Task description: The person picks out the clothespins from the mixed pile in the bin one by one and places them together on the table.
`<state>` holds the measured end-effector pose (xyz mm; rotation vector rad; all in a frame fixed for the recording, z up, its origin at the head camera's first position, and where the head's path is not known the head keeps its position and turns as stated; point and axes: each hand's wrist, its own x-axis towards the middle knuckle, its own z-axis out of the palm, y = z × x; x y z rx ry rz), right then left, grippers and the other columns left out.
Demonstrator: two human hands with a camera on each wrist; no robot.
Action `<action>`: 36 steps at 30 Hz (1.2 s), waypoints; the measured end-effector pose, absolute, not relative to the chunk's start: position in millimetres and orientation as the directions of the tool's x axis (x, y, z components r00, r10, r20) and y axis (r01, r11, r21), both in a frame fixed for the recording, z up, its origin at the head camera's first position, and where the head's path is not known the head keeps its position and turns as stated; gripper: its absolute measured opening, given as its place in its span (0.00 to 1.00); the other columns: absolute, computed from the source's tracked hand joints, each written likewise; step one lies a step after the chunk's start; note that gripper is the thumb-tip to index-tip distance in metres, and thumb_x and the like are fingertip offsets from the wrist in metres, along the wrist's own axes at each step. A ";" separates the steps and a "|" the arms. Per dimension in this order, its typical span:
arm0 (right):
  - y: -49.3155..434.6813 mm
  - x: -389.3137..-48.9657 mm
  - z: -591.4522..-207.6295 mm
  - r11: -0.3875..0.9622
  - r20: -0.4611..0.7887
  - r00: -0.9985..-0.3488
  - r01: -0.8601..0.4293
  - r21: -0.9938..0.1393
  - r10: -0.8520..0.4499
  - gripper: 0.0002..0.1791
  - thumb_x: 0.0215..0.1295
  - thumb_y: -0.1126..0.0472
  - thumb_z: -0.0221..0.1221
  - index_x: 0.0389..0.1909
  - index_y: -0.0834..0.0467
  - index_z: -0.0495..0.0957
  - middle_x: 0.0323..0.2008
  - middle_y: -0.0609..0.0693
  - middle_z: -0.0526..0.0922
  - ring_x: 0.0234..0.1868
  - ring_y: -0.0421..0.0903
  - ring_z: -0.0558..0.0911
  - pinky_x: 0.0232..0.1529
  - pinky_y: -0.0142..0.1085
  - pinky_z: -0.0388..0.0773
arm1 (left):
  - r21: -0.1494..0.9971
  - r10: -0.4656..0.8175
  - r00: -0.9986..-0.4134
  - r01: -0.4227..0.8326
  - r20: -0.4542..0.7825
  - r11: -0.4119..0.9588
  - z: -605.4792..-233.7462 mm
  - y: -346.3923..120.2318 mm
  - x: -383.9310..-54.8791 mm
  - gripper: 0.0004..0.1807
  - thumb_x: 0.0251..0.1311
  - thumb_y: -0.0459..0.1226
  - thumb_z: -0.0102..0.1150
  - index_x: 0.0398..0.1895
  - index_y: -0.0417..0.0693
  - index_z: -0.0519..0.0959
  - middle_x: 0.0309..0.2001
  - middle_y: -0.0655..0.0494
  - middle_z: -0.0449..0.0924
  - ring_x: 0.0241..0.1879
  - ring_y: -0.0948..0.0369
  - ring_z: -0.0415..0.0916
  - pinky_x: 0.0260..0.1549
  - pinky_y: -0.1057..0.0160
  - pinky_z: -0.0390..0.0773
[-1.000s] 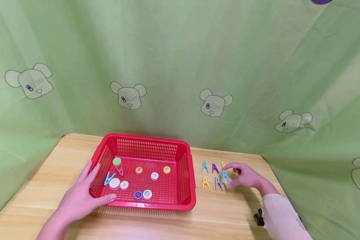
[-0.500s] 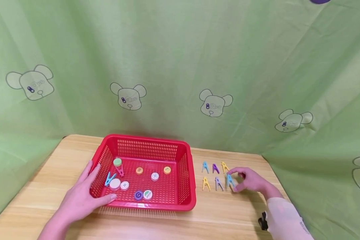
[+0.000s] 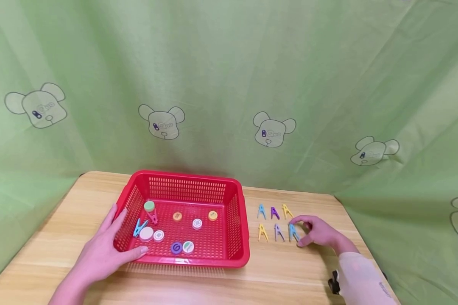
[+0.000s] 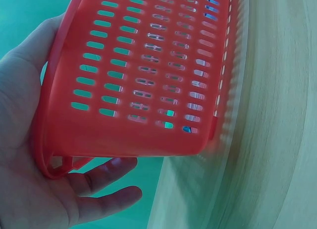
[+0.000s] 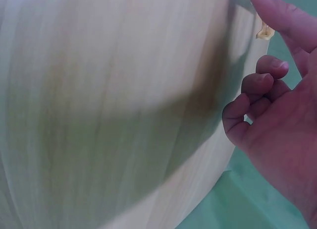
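Red bskt on wood tbl, grn cloth behind

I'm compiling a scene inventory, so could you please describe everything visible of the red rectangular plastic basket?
The red rectangular basket, apparently plastic, has slotted walls, a perforated floor and a smooth rim with rounded corners. It sits upright on the light wood-grain table. The person's bare left hand holds its near left corner, thumb over the front rim. Inside lie eight round cap-like discs, a blue plastic clothespin and a pink clothespin.
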<state>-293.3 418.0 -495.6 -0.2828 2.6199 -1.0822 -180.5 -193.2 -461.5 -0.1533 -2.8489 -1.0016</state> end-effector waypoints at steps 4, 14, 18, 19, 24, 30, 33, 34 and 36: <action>419.8 -293.2 -499.7 0.717 -0.206 -0.942 -0.051 -0.695 -0.266 0.37 0.40 0.69 0.78 0.58 0.58 0.80 0.33 0.56 0.64 0.39 0.53 0.65 0.41 0.44 0.63 | 0.613 0.055 -0.987 0.136 0.150 0.778 -462.2 -193.3 -180.5 0.67 0.43 0.67 0.72 0.79 0.41 0.51 0.80 0.42 0.36 0.67 0.31 0.58 0.50 0.29 0.70; 421.6 -293.7 -506.5 0.737 -0.245 -0.944 0.001 -0.676 -0.223 0.39 0.39 0.69 0.77 0.59 0.54 0.80 0.43 0.56 0.69 0.48 0.55 0.68 0.56 0.55 0.65 | 0.613 0.051 -0.987 0.137 0.155 0.778 -464.8 -193.5 -179.5 0.68 0.42 0.69 0.71 0.79 0.41 0.52 0.80 0.42 0.36 0.68 0.32 0.56 0.50 0.29 0.70; 420.2 -294.5 -504.5 0.731 -0.244 -0.943 0.002 -0.683 -0.225 0.40 0.40 0.69 0.77 0.61 0.55 0.79 0.42 0.56 0.69 0.48 0.55 0.67 0.55 0.55 0.65 | 0.615 0.045 -0.987 0.133 0.157 0.778 -464.7 -193.1 -179.6 0.68 0.42 0.69 0.71 0.79 0.41 0.52 0.80 0.43 0.36 0.68 0.31 0.56 0.50 0.29 0.70; 420.0 -294.6 -503.8 0.729 -0.244 -0.944 0.007 -0.684 -0.220 0.40 0.40 0.68 0.77 0.61 0.54 0.79 0.41 0.56 0.68 0.47 0.54 0.67 0.54 0.53 0.66 | 0.614 0.044 -0.986 0.133 0.158 0.778 -464.4 -193.0 -179.7 0.68 0.42 0.69 0.71 0.79 0.41 0.52 0.80 0.43 0.36 0.68 0.31 0.56 0.50 0.29 0.70; 419.9 -293.8 -499.3 0.694 -0.221 -0.938 -0.029 -0.719 -0.268 0.41 0.41 0.68 0.77 0.62 0.57 0.78 0.34 0.55 0.65 0.40 0.52 0.66 0.45 0.44 0.66 | 0.613 0.040 -0.986 0.132 0.160 0.779 -463.0 -191.9 -180.2 0.68 0.42 0.69 0.71 0.79 0.40 0.52 0.80 0.43 0.36 0.69 0.32 0.55 0.50 0.30 0.70; 419.8 -294.2 -492.0 0.660 -0.171 -0.932 -0.089 -0.746 -0.320 0.40 0.42 0.69 0.76 0.62 0.62 0.76 0.31 0.57 0.65 0.35 0.52 0.67 0.41 0.42 0.68 | 0.615 0.041 -0.985 0.138 0.170 0.776 -462.3 -191.5 -181.0 0.68 0.43 0.69 0.70 0.79 0.40 0.52 0.80 0.43 0.37 0.69 0.33 0.54 0.50 0.30 0.70; 417.4 -297.5 -486.3 0.666 -0.147 -0.937 -0.110 -0.738 -0.318 0.40 0.42 0.70 0.76 0.61 0.63 0.76 0.32 0.59 0.66 0.36 0.54 0.67 0.40 0.43 0.68 | 0.617 0.043 -0.983 0.147 0.180 0.773 -462.3 -191.6 -180.6 0.67 0.43 0.68 0.71 0.78 0.39 0.53 0.80 0.43 0.38 0.69 0.33 0.54 0.51 0.29 0.69; 415.9 -298.4 -484.3 0.667 -0.136 -0.940 -0.117 -0.736 -0.314 0.40 0.41 0.70 0.76 0.61 0.63 0.76 0.32 0.60 0.66 0.36 0.55 0.67 0.40 0.43 0.68 | 0.616 0.044 -0.982 0.150 0.184 0.773 -461.7 -191.8 -180.6 0.67 0.43 0.68 0.71 0.78 0.39 0.53 0.80 0.43 0.38 0.69 0.33 0.54 0.52 0.29 0.69; 412.2 -301.6 -480.2 0.672 -0.116 -0.942 -0.135 -0.728 -0.315 0.39 0.42 0.70 0.76 0.61 0.62 0.76 0.32 0.60 0.66 0.36 0.55 0.67 0.39 0.43 0.68 | 0.616 0.046 -0.982 0.152 0.185 0.773 -460.9 -191.9 -180.2 0.67 0.43 0.68 0.71 0.78 0.39 0.53 0.80 0.43 0.37 0.69 0.32 0.54 0.52 0.29 0.69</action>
